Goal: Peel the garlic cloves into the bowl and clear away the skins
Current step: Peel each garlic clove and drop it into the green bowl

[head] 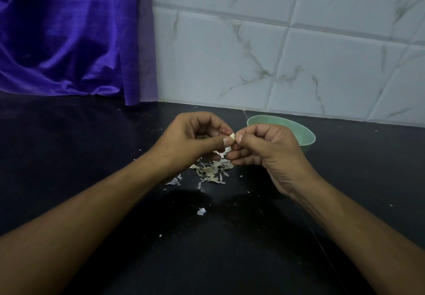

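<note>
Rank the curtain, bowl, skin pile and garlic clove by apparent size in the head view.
1. curtain
2-3. bowl and skin pile: they look alike, and the bowl is partly hidden, so no ranking
4. clove

"What sort of place is this?"

"A home kitchen, by the look of it. A dark, polished countertop (69,156) runs back to a wall of pale tiles (322,64), veined like marble, with grey grout lines."

"Not a shop counter?"

"Hardly. A purple curtain (69,30) hangs down to the counter on the left (shiny, creased cloth), and a small green bowl (305,136) sits close to the wall."

"Any sign of food?"

"Papery garlic skins (213,170) lie scattered on the countertop. Above them a bare left hand (184,138) and right hand (271,152) pinch a garlic clove (232,136) between them. It's plain domestic cooking work"
</note>
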